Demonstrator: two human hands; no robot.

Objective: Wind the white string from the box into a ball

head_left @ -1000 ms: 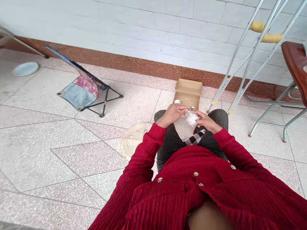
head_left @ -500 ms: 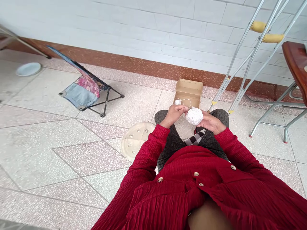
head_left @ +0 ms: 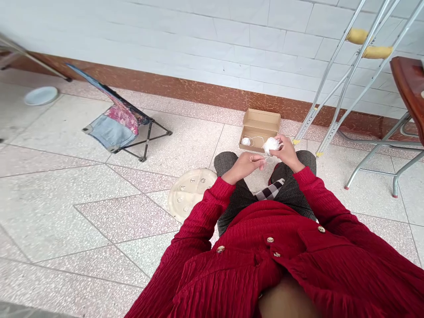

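A white ball of yarn (head_left: 272, 145) is gripped in my right hand (head_left: 287, 152), held above my knees near the box. Lower and to the left, my left hand (head_left: 248, 165) pinches a white yarn strand between thumb and fingers, close to the ball. Beyond both hands, an open cardboard box (head_left: 261, 118) sits on the floor with its lid raised. Inside its left end lies a smaller white yarn ball (head_left: 246, 141), and a loop of strand runs from it toward the right.
A folding chair (head_left: 114, 126) stands to the left, and a round cream lid (head_left: 185, 194) lies beside my left leg. Crutches (head_left: 344, 84) lean on the wall at right, near a brown wooden-topped stool (head_left: 409, 88). A pale round dish (head_left: 41, 96) is far left.
My right hand has moved up and away with the yarn ball, turning it. My left hand has shifted slightly down and right, still pinching the strand.
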